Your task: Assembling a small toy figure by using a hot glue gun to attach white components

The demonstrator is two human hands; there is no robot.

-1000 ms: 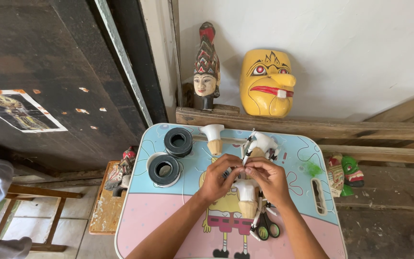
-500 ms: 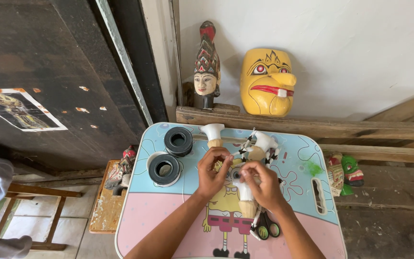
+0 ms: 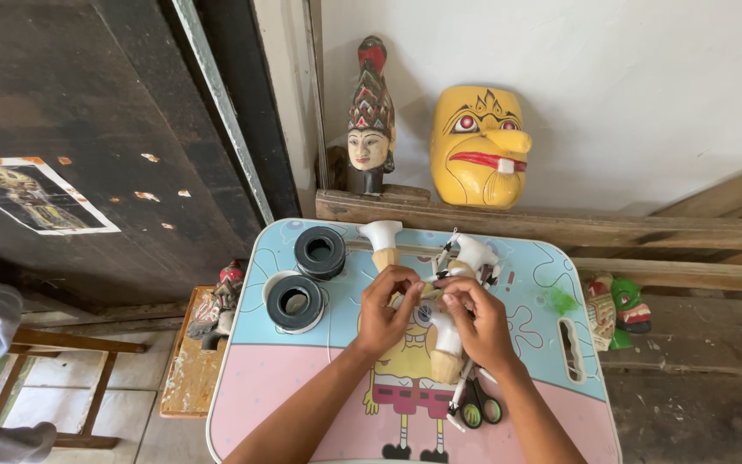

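Note:
Over the middle of a small pink and blue cartoon-print table (image 3: 276, 387), my left hand (image 3: 382, 311) and my right hand (image 3: 477, 320) meet fingertip to fingertip. Both pinch a small white piece (image 3: 428, 290), mostly hidden by the fingers. A white-topped wooden peg (image 3: 447, 346) lies under my right hand. Another white-topped peg (image 3: 380, 241) stands just beyond my left hand. A white part with thin dark sticks (image 3: 471, 254) lies beyond my right hand. Scissors with green and black handles (image 3: 477, 409) rest near my right wrist.
Two black tape rolls (image 3: 319, 252) (image 3: 294, 302) sit on the table's left side. A yellow mask (image 3: 480, 146) and a painted puppet head (image 3: 369, 129) stand on a beam at the wall. A green and red mask (image 3: 617, 305) lies to the right, a small carved figure (image 3: 216, 301) to the left.
Both hands have shifted slightly left and toward me while staying together on the small piece. The fingers have changed their hold; nothing else has moved.

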